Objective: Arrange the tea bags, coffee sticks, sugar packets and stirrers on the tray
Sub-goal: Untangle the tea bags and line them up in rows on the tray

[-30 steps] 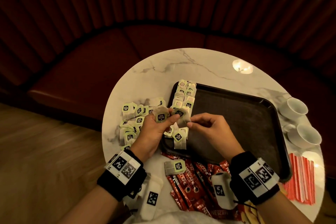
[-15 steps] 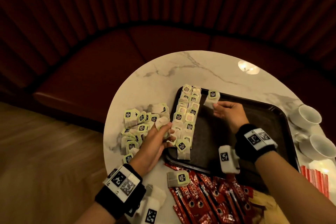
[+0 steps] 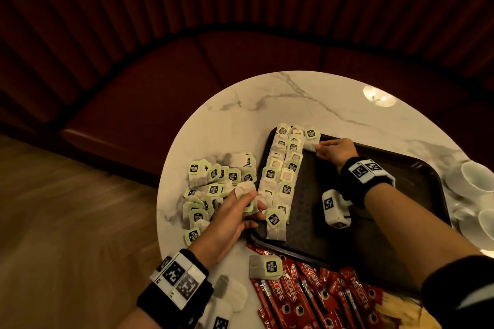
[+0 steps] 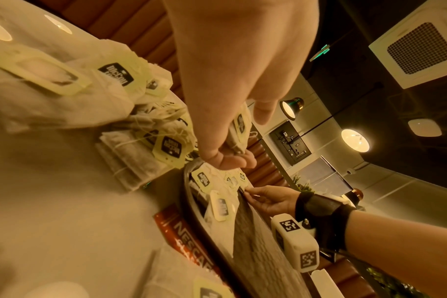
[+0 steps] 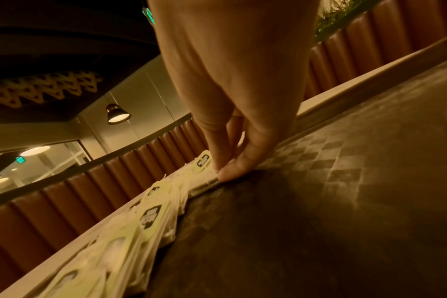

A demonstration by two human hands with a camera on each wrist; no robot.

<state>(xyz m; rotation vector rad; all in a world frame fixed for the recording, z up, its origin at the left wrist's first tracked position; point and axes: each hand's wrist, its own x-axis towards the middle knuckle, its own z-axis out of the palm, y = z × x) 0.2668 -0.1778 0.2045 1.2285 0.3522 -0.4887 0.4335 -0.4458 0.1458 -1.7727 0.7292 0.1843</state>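
Two rows of tea bags (image 3: 280, 176) with green tags lie along the left side of the dark tray (image 3: 374, 222). At the tray's far left corner my right hand (image 3: 319, 147) pinches one tea bag (image 3: 311, 139) and holds it down on the tray floor; the right wrist view shows the hand (image 5: 225, 170) and the bag (image 5: 204, 178). My left hand (image 3: 251, 203) hovers at the tray's left rim, gripping a tea bag (image 3: 244, 191), seen also in the left wrist view (image 4: 239, 125). A loose pile of tea bags (image 3: 211, 184) lies on the table to its left.
Red coffee sticks (image 3: 307, 291) lie in front of the tray with a single tea bag (image 3: 266, 267) on top. White cups (image 3: 475, 176) stand at the right of the round marble table (image 3: 267, 104). A red booth seat (image 3: 187, 75) curves behind.
My right hand took a tea bag from near the left hand, carried it to the tray's far left corner and lowered it there. The left hand stayed by the tray's left rim.
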